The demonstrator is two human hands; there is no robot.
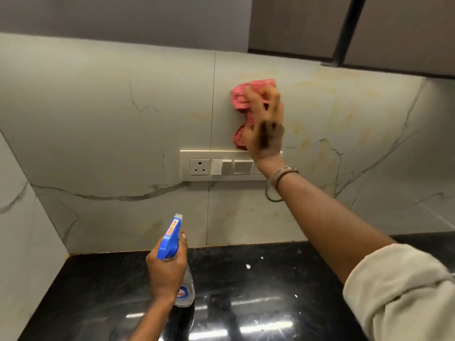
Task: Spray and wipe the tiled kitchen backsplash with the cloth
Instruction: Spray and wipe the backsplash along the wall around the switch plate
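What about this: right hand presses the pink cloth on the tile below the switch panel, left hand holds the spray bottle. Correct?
Not quite. The head view shows the right hand pressing the pink cloth on the tile above the switch panel, not below it. The left hand does hold the spray bottle.

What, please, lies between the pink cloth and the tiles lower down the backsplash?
The cream switch panel, mounted directly beneath the pink cloth that the right hand presses to the backsplash; nothing else visible does.

Label (181, 294) on spray bottle (190, 284) illegible
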